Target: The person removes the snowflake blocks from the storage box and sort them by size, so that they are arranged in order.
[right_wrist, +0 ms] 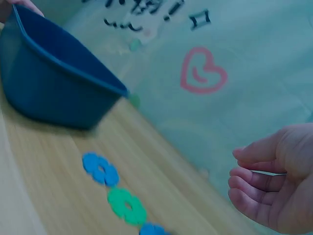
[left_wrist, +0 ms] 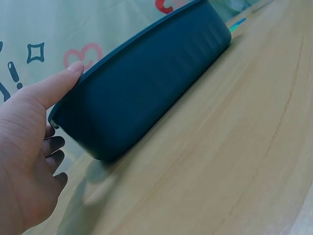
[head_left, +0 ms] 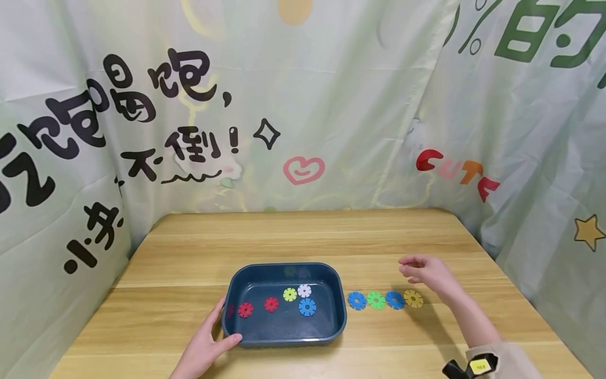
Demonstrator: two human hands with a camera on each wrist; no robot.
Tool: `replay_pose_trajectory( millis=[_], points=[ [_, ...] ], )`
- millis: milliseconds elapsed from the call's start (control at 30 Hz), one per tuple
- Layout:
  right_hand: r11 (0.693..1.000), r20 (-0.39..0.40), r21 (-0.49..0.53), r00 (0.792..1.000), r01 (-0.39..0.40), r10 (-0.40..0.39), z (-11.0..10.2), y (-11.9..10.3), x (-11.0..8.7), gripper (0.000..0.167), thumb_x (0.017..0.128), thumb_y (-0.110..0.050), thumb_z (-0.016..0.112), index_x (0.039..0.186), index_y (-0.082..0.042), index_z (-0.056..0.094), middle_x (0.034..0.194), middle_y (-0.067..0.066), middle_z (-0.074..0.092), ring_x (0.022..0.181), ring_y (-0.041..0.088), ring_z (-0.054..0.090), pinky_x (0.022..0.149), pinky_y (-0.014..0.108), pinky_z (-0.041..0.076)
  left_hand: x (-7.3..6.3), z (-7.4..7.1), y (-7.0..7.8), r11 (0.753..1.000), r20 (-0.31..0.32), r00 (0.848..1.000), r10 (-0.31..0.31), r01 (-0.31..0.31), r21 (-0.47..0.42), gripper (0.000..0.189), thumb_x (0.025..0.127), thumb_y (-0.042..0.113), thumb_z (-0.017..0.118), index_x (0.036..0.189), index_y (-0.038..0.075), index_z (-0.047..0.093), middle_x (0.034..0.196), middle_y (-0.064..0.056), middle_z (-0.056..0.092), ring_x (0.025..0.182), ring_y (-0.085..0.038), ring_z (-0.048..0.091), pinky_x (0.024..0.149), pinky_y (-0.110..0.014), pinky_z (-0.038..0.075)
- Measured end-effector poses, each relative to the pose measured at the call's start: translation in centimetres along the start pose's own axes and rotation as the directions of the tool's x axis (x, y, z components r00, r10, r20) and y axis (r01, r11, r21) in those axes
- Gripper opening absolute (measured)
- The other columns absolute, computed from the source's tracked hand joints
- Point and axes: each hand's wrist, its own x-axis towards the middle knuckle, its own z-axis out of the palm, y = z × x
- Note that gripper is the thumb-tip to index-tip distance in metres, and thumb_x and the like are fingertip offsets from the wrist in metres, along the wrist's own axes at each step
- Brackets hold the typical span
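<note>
Discs [head_left: 381, 300] lay 4 in a row, 5 apparently left in the tray [head_left: 272, 331] the left hand [head_left: 203, 342] gripped, while the right hand [head_left: 428, 271], loosely curled, hovered empty.

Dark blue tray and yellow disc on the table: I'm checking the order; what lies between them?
From tray to yellow disc, the head view shows a first blue disc, a green disc, then a second blue disc.

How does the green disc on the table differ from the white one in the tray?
The green disc looks larger than the white disc. The green disc sits in a row between two blue discs; the white disc sits beside a lime disc. Both are round, with notched edges.
</note>
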Motion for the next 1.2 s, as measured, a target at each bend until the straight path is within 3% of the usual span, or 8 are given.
replay_pose_trajectory(
  millis=[267, 533, 867, 1033, 1200],
  points=[
    [0.994, 0.098, 0.07, 0.991, 0.081, -0.088, 2.4, -3.6, 0.9, 0.038, 0.089, -0.015, 0.062, 0.115, 0.011, 0.054, 0.106, 0.017, 0.062, 0.092, 0.024, 0.061, 0.078, 0.037, 0.053, 0.2, 0.1, -0.1, 1.0, 0.001, 1.0, 0.017, -0.017, 0.025, 0.089, 0.078, 0.037, 0.073, 0.147, 0.011, 0.023, 0.148, -0.022, 0.024, 0.133, -0.046, 0.021, 0.096, -0.068, 0.025],
    [0.983, 0.168, 0.141, 0.976, 0.118, -0.141, 5.9, -6.6, 1.9, 0.033, 0.087, -0.008, 0.063, 0.113, 0.012, 0.055, 0.094, 0.011, 0.064, 0.085, 0.021, 0.062, 0.076, 0.04, 0.053, 0.2, 0.1, 0.0, 1.0, -0.004, 1.0, 0.011, -0.011, 0.021, 0.09, 0.078, 0.038, 0.073, 0.148, 0.011, 0.023, 0.149, -0.022, 0.024, 0.133, -0.046, 0.022, 0.096, -0.068, 0.025],
    [0.959, 0.269, 0.248, 0.941, 0.14, -0.207, 11.2, -8.6, 2.6, 0.032, 0.084, 0.001, 0.063, 0.112, 0.014, 0.055, 0.095, 0.019, 0.064, 0.087, 0.031, 0.063, 0.077, 0.043, 0.053, 0.1, -0.1, 0.0, 0.999, -0.012, 0.999, 0.044, -0.044, 0.01, 0.089, 0.078, 0.035, 0.073, 0.147, 0.011, 0.024, 0.149, -0.022, 0.024, 0.133, -0.046, 0.021, 0.097, -0.068, 0.024],
    [0.968, 0.327, 0.169, 0.916, 0.186, -0.233, 13.4, -8.9, 2.8, 0.032, 0.082, -0.001, 0.066, 0.111, 0.011, 0.057, 0.094, 0.016, 0.064, 0.084, 0.022, 0.064, 0.077, 0.038, 0.054, 0.1, -0.1, 0.0, 0.997, -0.018, 0.997, 0.073, -0.073, 0.021, 0.088, 0.077, 0.034, 0.074, 0.147, 0.011, 0.025, 0.148, -0.021, 0.025, 0.132, -0.046, 0.022, 0.098, -0.068, 0.023],
    [0.975, 0.387, 0.068, 0.896, 0.21, -0.22, 15.4, -8.5, 3.2, 0.033, 0.081, -0.005, 0.07, 0.109, 0.008, 0.058, 0.093, 0.014, 0.064, 0.082, 0.018, 0.062, 0.076, 0.031, 0.053, 0.0, 0.0, -0.1, 0.999, -0.015, 0.999, 0.048, -0.048, 0.018, 0.09, 0.077, 0.036, 0.074, 0.147, 0.011, 0.025, 0.148, -0.021, 0.025, 0.133, -0.045, 0.022, 0.098, -0.067, 0.023]
  ],
)
